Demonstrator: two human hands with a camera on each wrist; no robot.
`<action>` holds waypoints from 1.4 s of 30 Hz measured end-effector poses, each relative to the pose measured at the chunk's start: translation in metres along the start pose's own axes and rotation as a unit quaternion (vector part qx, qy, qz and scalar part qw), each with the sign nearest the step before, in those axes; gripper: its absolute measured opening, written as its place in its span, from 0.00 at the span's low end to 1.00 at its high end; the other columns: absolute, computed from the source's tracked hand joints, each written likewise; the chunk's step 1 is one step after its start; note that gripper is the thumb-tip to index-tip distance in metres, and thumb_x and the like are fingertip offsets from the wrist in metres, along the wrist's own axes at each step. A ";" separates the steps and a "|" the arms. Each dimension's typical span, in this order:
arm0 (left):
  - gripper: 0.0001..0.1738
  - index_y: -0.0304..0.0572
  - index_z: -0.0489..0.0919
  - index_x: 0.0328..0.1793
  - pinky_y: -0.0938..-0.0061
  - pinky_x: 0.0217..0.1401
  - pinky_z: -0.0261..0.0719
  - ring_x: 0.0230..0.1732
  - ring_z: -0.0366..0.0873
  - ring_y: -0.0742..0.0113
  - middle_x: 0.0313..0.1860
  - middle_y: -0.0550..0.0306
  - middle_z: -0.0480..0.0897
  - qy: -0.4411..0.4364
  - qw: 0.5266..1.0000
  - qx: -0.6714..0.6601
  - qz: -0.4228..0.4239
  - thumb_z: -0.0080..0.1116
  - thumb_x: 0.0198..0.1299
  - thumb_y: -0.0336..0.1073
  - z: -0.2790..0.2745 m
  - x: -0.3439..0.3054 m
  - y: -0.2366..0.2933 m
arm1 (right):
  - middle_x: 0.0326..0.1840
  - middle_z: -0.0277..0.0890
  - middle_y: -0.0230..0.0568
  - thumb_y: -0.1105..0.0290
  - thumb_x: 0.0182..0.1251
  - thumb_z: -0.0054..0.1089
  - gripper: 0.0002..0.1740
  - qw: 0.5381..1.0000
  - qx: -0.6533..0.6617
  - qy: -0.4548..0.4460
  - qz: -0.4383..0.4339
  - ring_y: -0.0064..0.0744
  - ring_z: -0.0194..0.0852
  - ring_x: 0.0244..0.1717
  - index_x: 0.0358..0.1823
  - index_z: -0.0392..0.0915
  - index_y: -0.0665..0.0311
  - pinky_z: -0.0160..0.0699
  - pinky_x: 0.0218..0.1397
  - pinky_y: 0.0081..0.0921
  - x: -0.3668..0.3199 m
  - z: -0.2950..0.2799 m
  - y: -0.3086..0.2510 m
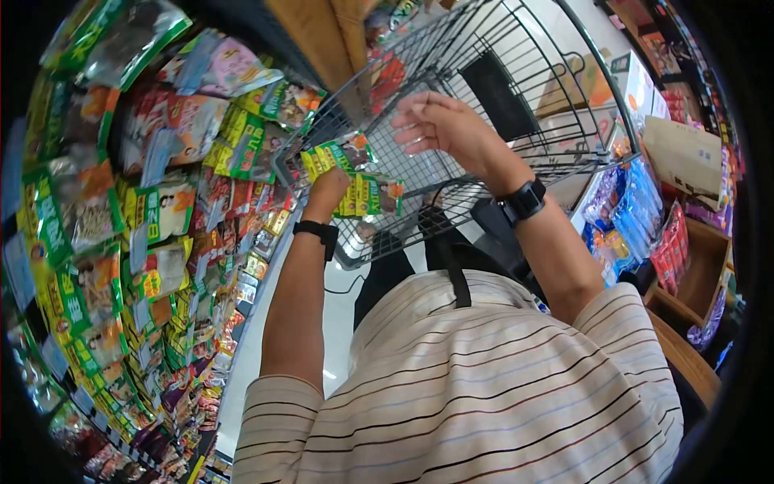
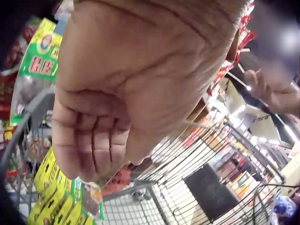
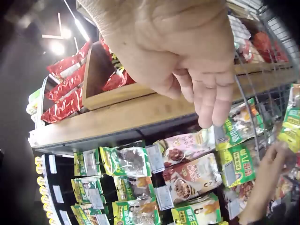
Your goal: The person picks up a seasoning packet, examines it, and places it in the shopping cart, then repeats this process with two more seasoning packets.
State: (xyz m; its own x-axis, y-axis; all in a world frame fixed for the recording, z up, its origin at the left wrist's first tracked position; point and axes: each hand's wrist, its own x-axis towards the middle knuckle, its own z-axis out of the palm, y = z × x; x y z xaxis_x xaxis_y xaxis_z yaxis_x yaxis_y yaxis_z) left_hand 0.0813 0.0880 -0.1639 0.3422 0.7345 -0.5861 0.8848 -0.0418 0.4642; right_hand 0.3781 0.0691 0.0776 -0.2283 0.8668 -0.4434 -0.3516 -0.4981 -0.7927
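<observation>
My left hand [image 1: 329, 194] grips green-and-yellow food packets [image 1: 369, 196] by their yellow top ends, above the near end of the wire shopping cart [image 1: 387, 165]. In the left wrist view its fingers [image 2: 93, 145] curl inward, with several overlapping yellow packet tops [image 2: 58, 201] below them. The right wrist view shows the same hand [image 3: 265, 183] with a packet [image 3: 291, 117] at its fingertips. My right hand [image 1: 451, 133] is held over the cart basket, fingers loosely extended and nothing in them. A dark wristband sits on each wrist.
Hanging packets [image 1: 89, 282] in green, yellow and red fill the rack on the left. A wooden shelf edge [image 3: 117, 119] runs above it. Cartons [image 1: 576, 89] stand beyond the cart; blue and red bags [image 1: 641, 202] and a wooden bin [image 1: 697, 258] are at the right.
</observation>
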 end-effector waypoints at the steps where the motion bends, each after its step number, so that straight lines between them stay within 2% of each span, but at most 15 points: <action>1: 0.18 0.37 0.82 0.48 0.49 0.53 0.79 0.49 0.83 0.36 0.44 0.35 0.85 -0.002 1.000 -0.002 -0.007 0.54 0.64 0.45 0.011 0.003 0.003 | 0.54 0.82 0.46 0.64 0.79 0.50 0.18 1.000 0.005 0.015 0.017 0.37 0.85 0.51 0.61 0.73 0.68 0.85 0.53 0.33 -0.004 -0.009 0.005; 3: 0.17 0.36 0.82 0.47 0.48 0.53 0.78 0.49 0.83 0.36 0.44 0.35 0.85 -0.004 1.000 -0.007 -0.023 0.54 0.64 0.43 0.034 0.002 0.007 | 0.55 0.81 0.46 0.65 0.80 0.47 0.17 0.999 0.012 0.025 0.036 0.36 0.85 0.51 0.61 0.72 0.68 0.85 0.54 0.32 -0.010 -0.028 0.014; 4: 0.16 0.34 0.81 0.46 0.47 0.54 0.79 0.49 0.83 0.35 0.44 0.34 0.85 -0.034 0.998 0.057 0.002 0.54 0.63 0.41 0.066 0.021 -0.020 | 0.55 0.81 0.47 0.65 0.80 0.47 0.17 0.998 0.018 0.032 0.048 0.36 0.84 0.51 0.61 0.72 0.68 0.85 0.54 0.32 -0.012 -0.036 0.017; 7: 0.21 0.32 0.79 0.50 0.48 0.55 0.78 0.51 0.82 0.36 0.46 0.33 0.84 0.005 0.991 0.027 -0.134 0.56 0.61 0.44 0.076 0.005 0.002 | 0.55 0.80 0.48 0.66 0.80 0.45 0.17 0.995 0.028 0.053 0.080 0.35 0.84 0.50 0.61 0.71 0.69 0.85 0.53 0.31 -0.016 -0.053 0.022; 11: 0.23 0.34 0.77 0.55 0.49 0.58 0.78 0.54 0.82 0.38 0.51 0.35 0.84 -0.039 0.977 0.036 -0.209 0.60 0.61 0.45 0.076 0.007 0.022 | 0.54 0.79 0.48 0.67 0.79 0.46 0.16 0.992 0.040 0.055 0.103 0.34 0.84 0.49 0.60 0.71 0.70 0.85 0.53 0.30 -0.011 -0.077 0.030; 15: 0.24 0.35 0.76 0.56 0.48 0.57 0.78 0.54 0.83 0.39 0.51 0.37 0.85 -0.037 0.972 0.041 -0.227 0.63 0.61 0.44 0.087 0.012 0.023 | 0.53 0.80 0.47 0.66 0.80 0.47 0.16 0.990 0.056 0.051 0.117 0.33 0.85 0.48 0.59 0.72 0.69 0.86 0.51 0.30 -0.003 -0.090 0.035; 17: 0.18 0.38 0.78 0.51 0.48 0.57 0.76 0.52 0.84 0.42 0.48 0.42 0.86 -0.020 0.972 0.064 -0.227 0.63 0.61 0.42 0.099 0.015 0.018 | 0.52 0.81 0.46 0.65 0.80 0.48 0.16 0.990 0.060 0.047 0.123 0.32 0.85 0.47 0.59 0.73 0.69 0.86 0.50 0.30 0.000 -0.094 0.036; 21: 0.16 0.40 0.80 0.47 0.45 0.54 0.76 0.53 0.84 0.44 0.48 0.41 0.87 -0.061 0.974 0.100 -0.193 0.62 0.59 0.43 0.106 0.020 0.008 | 0.52 0.81 0.46 0.66 0.80 0.47 0.15 0.989 0.053 0.043 0.135 0.32 0.85 0.46 0.59 0.73 0.68 0.86 0.50 0.30 0.003 -0.094 0.034; 25: 0.15 0.39 0.80 0.43 0.47 0.52 0.75 0.50 0.81 0.37 0.44 0.38 0.85 -0.028 0.995 0.014 -0.090 0.55 0.57 0.42 0.094 0.005 0.019 | 0.52 0.80 0.44 0.65 0.80 0.49 0.16 0.990 0.015 0.031 0.135 0.31 0.84 0.46 0.60 0.73 0.69 0.85 0.49 0.28 0.003 -0.089 0.031; 29: 0.14 0.37 0.77 0.42 0.46 0.47 0.75 0.45 0.80 0.34 0.40 0.34 0.83 0.023 0.999 0.038 0.003 0.53 0.60 0.40 0.040 -0.034 0.074 | 0.53 0.80 0.43 0.63 0.78 0.51 0.19 0.992 -0.068 0.012 0.110 0.28 0.82 0.48 0.60 0.73 0.69 0.84 0.49 0.26 0.005 -0.084 0.040; 32: 0.11 0.39 0.75 0.48 0.47 0.46 0.79 0.43 0.82 0.37 0.39 0.35 0.84 0.115 0.991 0.005 0.067 0.54 0.65 0.36 -0.004 -0.075 0.097 | 0.56 0.79 0.43 0.64 0.75 0.56 0.20 0.989 -0.135 -0.022 0.058 0.27 0.80 0.53 0.61 0.73 0.69 0.79 0.58 0.27 0.005 -0.069 0.040; 35: 0.10 0.39 0.73 0.46 0.51 0.43 0.79 0.42 0.82 0.37 0.39 0.35 0.83 0.114 0.989 -0.089 0.020 0.56 0.67 0.38 -0.071 -0.124 0.135 | 0.62 0.76 0.44 0.65 0.71 0.62 0.27 0.978 -0.199 -0.054 -0.033 0.31 0.74 0.63 0.67 0.70 0.70 0.71 0.67 0.30 0.011 -0.052 0.049; 36: 0.11 0.38 0.74 0.48 0.61 0.41 0.80 0.39 0.85 0.49 0.38 0.43 0.84 0.124 0.988 -0.092 0.028 0.56 0.70 0.38 -0.092 -0.139 0.143 | 0.63 0.76 0.45 0.65 0.71 0.63 0.29 0.967 -0.244 -0.055 -0.058 0.32 0.73 0.65 0.69 0.69 0.71 0.70 0.68 0.30 0.011 -0.042 0.044; 40: 0.12 0.36 0.76 0.57 0.78 0.42 0.75 0.39 0.78 0.78 0.37 0.63 0.81 0.174 0.918 -0.335 0.119 0.54 0.73 0.33 -0.148 -0.183 0.151 | 0.65 0.73 0.47 0.64 0.68 0.66 0.34 0.947 -0.285 -0.101 -0.106 0.35 0.70 0.67 0.71 0.67 0.72 0.68 0.69 0.33 0.006 0.003 0.009; 42: 0.12 0.37 0.76 0.58 0.80 0.43 0.74 0.40 0.79 0.78 0.38 0.63 0.81 0.202 0.908 -0.344 0.125 0.54 0.72 0.33 -0.172 -0.199 0.153 | 0.58 0.78 0.43 0.63 0.69 0.66 0.27 0.944 -0.280 -0.141 -0.099 0.30 0.75 0.62 0.64 0.73 0.71 0.72 0.65 0.28 0.002 0.023 -0.009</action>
State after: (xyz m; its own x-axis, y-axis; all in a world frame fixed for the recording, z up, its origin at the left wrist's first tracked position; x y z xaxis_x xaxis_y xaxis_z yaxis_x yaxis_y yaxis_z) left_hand 0.0939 0.0518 0.1378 0.2374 0.9549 -0.1783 0.3402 0.0902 0.9360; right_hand 0.3602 0.0749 0.0934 -0.4685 0.8614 -0.1963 0.1045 -0.1667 -0.9805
